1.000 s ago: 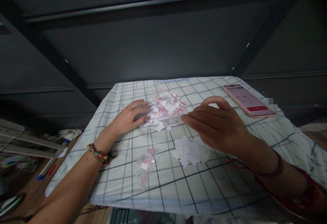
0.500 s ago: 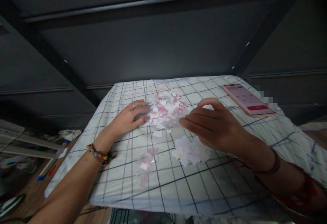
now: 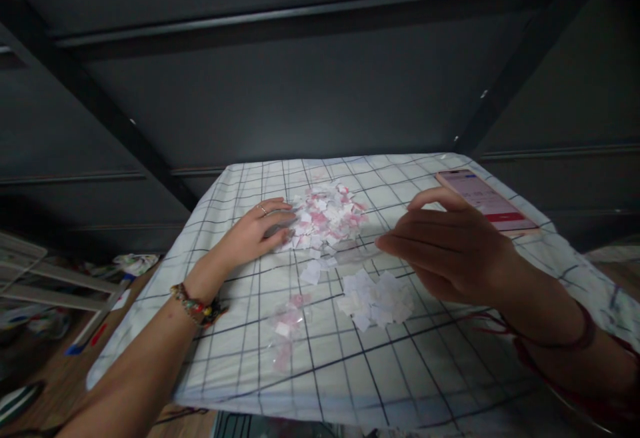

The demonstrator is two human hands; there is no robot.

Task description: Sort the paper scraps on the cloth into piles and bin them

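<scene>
My left hand [image 3: 264,228] rests at the left edge of a loose heap of small white and pink paper pieces [image 3: 327,215], its fingers spread and touching the nearest pieces. To the right of the heap, above the cloth, my right hand [image 3: 450,245] is closed with the fingertips pressed together. A pale, see-through smear shows beside those fingertips; what they hold, if anything, I cannot make out. A second heap, of plain white paper squares [image 3: 376,299], lies below and left of my right hand. Small clear packets with pink and white bits [image 3: 287,331] lie in front.
A white cloth with dark grid lines [image 3: 240,365] covers the table. A pink-cased phone [image 3: 515,223] lies lit at the right, partly behind my right hand. Dark panels [image 3: 310,91] rise at the far edge. A pale chair frame [image 3: 60,295] stands at the left.
My right hand has moved right, away from the mixed heap, and now covers part of the phone. More white pieces lie at the heap's near edge. My left hand has stayed put.
</scene>
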